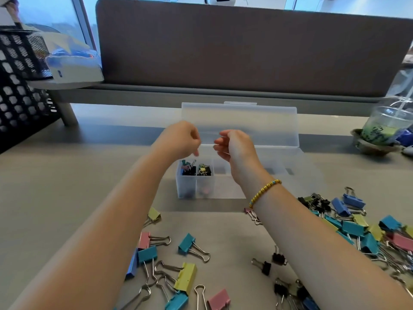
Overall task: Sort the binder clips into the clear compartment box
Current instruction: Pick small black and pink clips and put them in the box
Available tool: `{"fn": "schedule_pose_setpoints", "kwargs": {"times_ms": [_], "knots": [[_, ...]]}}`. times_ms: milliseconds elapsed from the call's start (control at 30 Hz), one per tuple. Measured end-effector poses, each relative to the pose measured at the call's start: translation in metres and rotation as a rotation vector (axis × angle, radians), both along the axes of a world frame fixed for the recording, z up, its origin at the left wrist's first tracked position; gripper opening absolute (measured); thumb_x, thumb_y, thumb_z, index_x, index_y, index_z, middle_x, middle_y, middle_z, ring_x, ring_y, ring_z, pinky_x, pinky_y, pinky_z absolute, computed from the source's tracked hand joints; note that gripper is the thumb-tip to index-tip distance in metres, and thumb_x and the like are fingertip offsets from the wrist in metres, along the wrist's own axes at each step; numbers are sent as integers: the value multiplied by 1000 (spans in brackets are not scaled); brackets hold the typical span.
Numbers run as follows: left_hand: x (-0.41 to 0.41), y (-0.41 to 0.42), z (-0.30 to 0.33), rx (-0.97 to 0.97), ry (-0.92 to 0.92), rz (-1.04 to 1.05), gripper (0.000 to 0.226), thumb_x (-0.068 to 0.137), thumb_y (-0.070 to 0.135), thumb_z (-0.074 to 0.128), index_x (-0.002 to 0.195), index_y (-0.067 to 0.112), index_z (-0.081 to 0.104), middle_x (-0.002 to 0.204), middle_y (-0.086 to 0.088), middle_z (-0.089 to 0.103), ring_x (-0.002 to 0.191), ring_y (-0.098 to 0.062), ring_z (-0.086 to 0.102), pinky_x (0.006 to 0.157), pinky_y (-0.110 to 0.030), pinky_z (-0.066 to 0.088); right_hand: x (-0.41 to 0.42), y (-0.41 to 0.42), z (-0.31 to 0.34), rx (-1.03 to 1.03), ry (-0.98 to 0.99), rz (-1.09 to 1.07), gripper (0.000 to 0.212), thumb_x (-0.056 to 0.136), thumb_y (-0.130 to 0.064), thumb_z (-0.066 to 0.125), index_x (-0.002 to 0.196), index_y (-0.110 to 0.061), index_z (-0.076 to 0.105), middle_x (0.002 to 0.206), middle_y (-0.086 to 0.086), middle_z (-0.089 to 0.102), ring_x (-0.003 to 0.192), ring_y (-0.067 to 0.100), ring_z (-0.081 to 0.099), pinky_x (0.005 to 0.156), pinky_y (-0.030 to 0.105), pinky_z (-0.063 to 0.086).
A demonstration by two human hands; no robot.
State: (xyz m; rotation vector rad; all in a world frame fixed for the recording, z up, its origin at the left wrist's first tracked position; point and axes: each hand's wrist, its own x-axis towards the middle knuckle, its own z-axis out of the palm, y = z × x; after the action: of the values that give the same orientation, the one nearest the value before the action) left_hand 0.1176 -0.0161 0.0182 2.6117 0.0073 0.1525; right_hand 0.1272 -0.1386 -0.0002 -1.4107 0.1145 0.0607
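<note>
Both hands hover over the left end of the clear compartment box (pixel 196 184), whose lid (pixel 239 124) stands open at the far side so the cells are reachable. The left hand (pixel 181 139) and right hand (pixel 234 144) have loosely curled fingers; whether either pinches a clip I cannot tell. Small binder clips (pixel 196 170) fill the two leftmost cells; larger ones (pixel 348 227) lie scattered near, within reach.
</note>
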Motion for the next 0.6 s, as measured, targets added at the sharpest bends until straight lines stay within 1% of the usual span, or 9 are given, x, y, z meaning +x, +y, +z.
{"fn": "schedule_pose_setpoints", "kwargs": {"times_ms": [100, 167, 233, 267, 333, 400, 433, 533, 600], "knots": [[-11, 4, 2, 324, 163, -91, 19, 88, 11, 53, 96, 7, 70, 92, -4, 69, 85, -19, 60, 73, -28, 47, -2, -2, -1, -77, 6, 62, 26, 95, -7, 28, 84, -14, 51, 67, 3, 56, 60, 14, 54, 66, 26, 45], [-15, 2, 2, 390, 205, -128, 25, 89, 10, 50, 102, 5, 70, 101, -9, 70, 93, -24, 63, 79, -32, 50, -3, -2, 2, -112, -17, 87, 27, 96, -8, 28, 83, -15, 50, 68, 3, 57, 60, 13, 55, 66, 25, 45], [-19, -2, 5, 337, 147, -112, 27, 91, 11, 46, 104, 4, 69, 102, -11, 70, 95, -25, 64, 83, -32, 50, -8, -9, 9, -132, -73, 90, 27, 97, -8, 27, 84, -14, 51, 69, 3, 57, 60, 13, 55, 64, 24, 45], [-22, -5, 7, 285, 71, -86, 27, 92, 13, 45, 104, 5, 68, 100, -10, 70, 92, -24, 64, 83, -32, 51, -11, -15, 13, -143, -107, 86, 27, 97, -8, 27, 87, -13, 51, 69, 3, 57, 60, 12, 55, 64, 23, 45], [-32, -16, 12, 141, -109, -29, 27, 95, 17, 43, 100, 5, 68, 87, -4, 71, 75, -16, 65, 76, -30, 54, -18, -32, 20, -185, -174, 75, 26, 99, -10, 27, 94, -11, 52, 71, 3, 56, 62, 13, 54, 63, 22, 45], [-50, -34, 14, 20, -241, -29, 29, 96, 20, 44, 92, 4, 68, 74, -1, 70, 58, -10, 58, 65, -24, 52, -26, -52, 22, -229, -228, 53, 27, 99, -11, 28, 89, -12, 53, 70, 2, 55, 61, 12, 51, 58, 21, 44], [-59, -43, 15, -3, -266, -55, 31, 96, 21, 45, 89, 4, 69, 70, -1, 70, 57, -10, 58, 63, -24, 50, -31, -63, 22, -241, -246, 35, 28, 98, -12, 28, 84, -14, 52, 67, 2, 53, 58, 11, 49, 54, 21, 41], [-83, -70, 11, -13, -158, -221, 31, 96, 26, 45, 91, 7, 69, 71, 0, 72, 63, -6, 61, 72, -23, 50, -48, -92, 20, -309, -274, -3, 32, 97, -15, 31, 71, -13, 50, 61, 2, 49, 50, 11, 42, 45, 19, 35], [-93, -84, 2, 48, -27, -340, 29, 98, 22, 41, 107, 9, 65, 90, -1, 73, 77, -7, 64, 82, -24, 50, -62, -111, 18, -442, -294, 19, 35, 97, -15, 34, 67, -11, 51, 60, 3, 50, 49, 11, 42, 45, 19, 34]]}}
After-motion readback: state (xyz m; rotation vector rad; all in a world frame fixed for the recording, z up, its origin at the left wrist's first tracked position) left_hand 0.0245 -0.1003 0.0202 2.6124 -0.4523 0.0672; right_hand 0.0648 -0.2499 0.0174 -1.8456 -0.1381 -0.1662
